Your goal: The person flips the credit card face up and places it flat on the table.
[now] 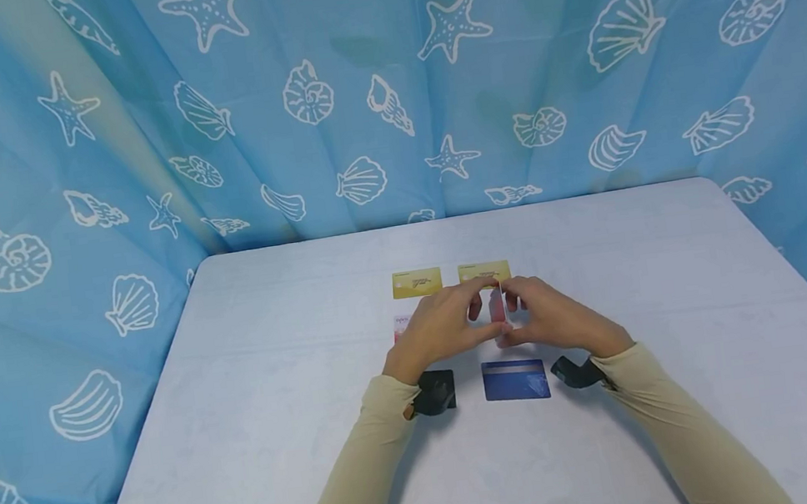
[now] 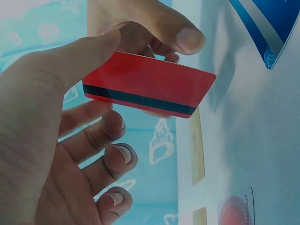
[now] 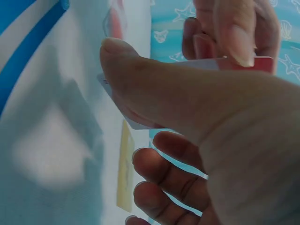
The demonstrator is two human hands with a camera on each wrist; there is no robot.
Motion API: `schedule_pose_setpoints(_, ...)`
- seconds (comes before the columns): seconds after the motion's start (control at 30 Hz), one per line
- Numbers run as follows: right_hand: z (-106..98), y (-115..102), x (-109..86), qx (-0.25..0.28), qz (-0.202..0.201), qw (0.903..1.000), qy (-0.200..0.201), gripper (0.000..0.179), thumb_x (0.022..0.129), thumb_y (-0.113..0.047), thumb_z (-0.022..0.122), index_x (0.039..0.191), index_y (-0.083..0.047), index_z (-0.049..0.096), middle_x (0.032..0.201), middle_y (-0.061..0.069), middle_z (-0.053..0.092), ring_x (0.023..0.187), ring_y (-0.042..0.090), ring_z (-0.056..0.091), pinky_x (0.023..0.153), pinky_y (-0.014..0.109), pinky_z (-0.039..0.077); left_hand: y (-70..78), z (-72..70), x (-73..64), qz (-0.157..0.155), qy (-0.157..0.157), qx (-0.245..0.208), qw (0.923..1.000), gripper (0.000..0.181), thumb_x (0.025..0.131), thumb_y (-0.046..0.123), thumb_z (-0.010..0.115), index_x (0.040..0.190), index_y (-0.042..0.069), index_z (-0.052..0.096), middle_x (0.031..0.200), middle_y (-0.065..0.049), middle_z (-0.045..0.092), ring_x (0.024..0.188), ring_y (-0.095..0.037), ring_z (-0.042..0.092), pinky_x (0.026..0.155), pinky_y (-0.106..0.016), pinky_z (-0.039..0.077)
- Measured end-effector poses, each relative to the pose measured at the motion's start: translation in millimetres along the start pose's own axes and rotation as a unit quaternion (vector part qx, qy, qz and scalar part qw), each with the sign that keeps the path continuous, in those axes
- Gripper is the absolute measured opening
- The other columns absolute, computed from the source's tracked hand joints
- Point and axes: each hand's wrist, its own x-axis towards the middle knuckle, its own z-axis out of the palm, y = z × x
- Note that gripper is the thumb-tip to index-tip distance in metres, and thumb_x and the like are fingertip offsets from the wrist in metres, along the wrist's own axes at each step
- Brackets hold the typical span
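Note:
Both hands hold one card upright above the table, seen nearly edge-on in the head view. In the left wrist view the card (image 2: 150, 79) shows a red face with a black stripe; its other side, in the right wrist view, looks whitish with some red (image 3: 265, 63). My left hand (image 1: 445, 320) pinches it between thumb and index finger at the near end in its own wrist view. My right hand (image 1: 550, 314) grips the same card from the other side, thumb along one edge. Remaining fingers of both hands are loosely curled beside the card.
Two yellow cards (image 1: 417, 283) lie at the back of the white table (image 1: 274, 369). A white and pink card (image 1: 401, 325) is partly hidden by the left hand. Nearer lie a dark card (image 1: 449, 378), partly covered by the left wrist camera, and a blue striped card (image 1: 516, 385).

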Motion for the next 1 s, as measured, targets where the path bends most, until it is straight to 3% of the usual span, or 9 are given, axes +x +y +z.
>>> schedule_pose_setpoints(0.3,6.7,4.3,2.8,0.004,-0.022,0.9997,0.003,0.038,0.08,-0.022,0.09,0.102,-0.012,0.062,0.092,0.002,0.061,0.09,0.02,0.055,0.077,0.03,0.048,1.0,0.6,-0.2,0.005,0.001,0.001,1.0,0.069,0.091,0.054,0.075,0.146,0.018,0.055,0.09,0.005,0.064,0.072,-0.007,0.054,0.058,-0.016,0.038)
schedule_pose_setpoints(0.4,6.4,4.0,2.1,-0.006,-0.017,0.9998,0.002,0.04,0.081,-0.021,0.089,0.108,-0.008,0.063,0.093,0.004,0.061,0.091,0.021,0.055,0.076,0.031,0.048,0.9,0.1,-0.3,0.004,0.001,0.0,1.0,0.069,0.091,0.054,0.075,0.146,0.018,0.055,0.09,0.005,0.064,0.071,-0.007,0.053,0.057,-0.016,0.038)
schedule_pose_setpoints(0.6,4.9,4.8,-0.4,-0.047,0.01,0.9988,0.008,0.062,0.082,-0.024,0.089,0.131,0.001,0.059,0.1,0.008,0.061,0.095,0.024,0.054,0.081,0.037,0.048,-0.8,-2.6,-1.3,-0.01,0.002,-0.001,0.9999,0.07,0.092,0.053,0.074,0.149,0.018,0.053,0.09,0.003,0.063,0.071,-0.008,0.053,0.06,-0.017,0.039)
schedule_pose_setpoints(1.0,-3.3,6.7,-0.8,-0.056,0.042,0.9975,0.003,0.061,0.082,-0.023,0.089,0.131,-0.002,0.06,0.103,0.01,0.061,0.1,0.027,0.054,0.084,0.037,0.052,-8.5,-7.5,-3.2,-0.028,0.014,0.0,0.9995,0.068,0.092,0.046,0.076,0.149,0.02,0.051,0.089,0.003,0.061,0.071,-0.011,0.054,0.059,-0.019,0.042)
